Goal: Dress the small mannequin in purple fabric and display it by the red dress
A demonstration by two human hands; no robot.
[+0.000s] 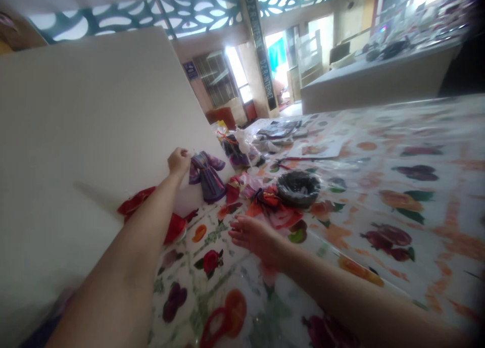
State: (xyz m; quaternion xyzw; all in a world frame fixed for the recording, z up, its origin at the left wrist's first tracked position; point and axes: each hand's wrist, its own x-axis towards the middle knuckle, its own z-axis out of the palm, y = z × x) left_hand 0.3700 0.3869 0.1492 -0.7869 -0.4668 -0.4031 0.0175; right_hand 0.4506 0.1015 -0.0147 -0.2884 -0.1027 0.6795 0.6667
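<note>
My left hand (179, 161) is closed, reaching forward beside the white board. Right at its fingertips a small purple doll-sized dress (207, 179) with patterned sleeves hangs upright, its hem close to the tablecloth. The exact grip at the collar is too small to make out. Lower and to the right, my right hand (252, 234) is open above the fruit-print tablecloth (212, 282), fingers stretched toward the dress and holding nothing. Just past it lie red and orange cloth pieces (269, 199) and a dark round bundle in clear plastic (299, 186).
A large white board (94, 120) rises on the left. Red cloth (176, 228) lies under my left forearm. Plastic-wrapped items (237, 146) and papers (318, 148) lie farther back on the table. A second table (371, 80) with many goods stands at the far right.
</note>
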